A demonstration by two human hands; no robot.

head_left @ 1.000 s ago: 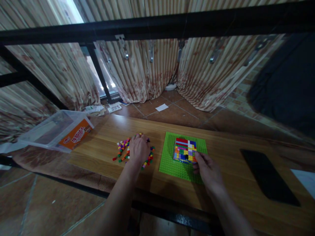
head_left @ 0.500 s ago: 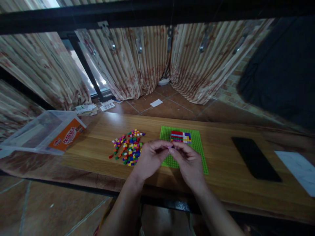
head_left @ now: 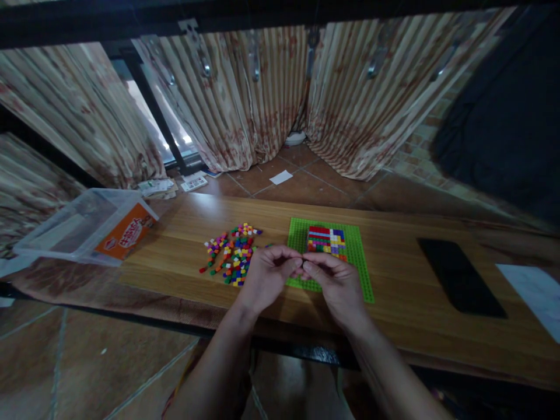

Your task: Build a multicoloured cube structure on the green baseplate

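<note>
At the left end of the wooden table [head_left: 175, 233], I see a clear plastic bin [head_left: 65, 233] with an orange label [head_left: 126, 233]. Next come the loose toy bricks [head_left: 238, 254], a multicoloured scatter that I count as the unjoined part of the work. Then the left hand [head_left: 272, 277], thumb and forefinger pinched, meets the right hand [head_left: 336, 280], pinched likewise; together they seem to grip a tiny brick [head_left: 303, 263], too small for me to read its colour. Just beyond them, on the green studded baseplate [head_left: 357, 248], sits the multicoloured brick block [head_left: 321, 237]. I judge it well advanced, many pieces already packed together, though I can't say how many remain. It lies flat, red strips running left to right at its far side; the hands cover its near side, so I can't tell its long axis. Well apart, farther right, lies a black slab [head_left: 459, 274].
</note>
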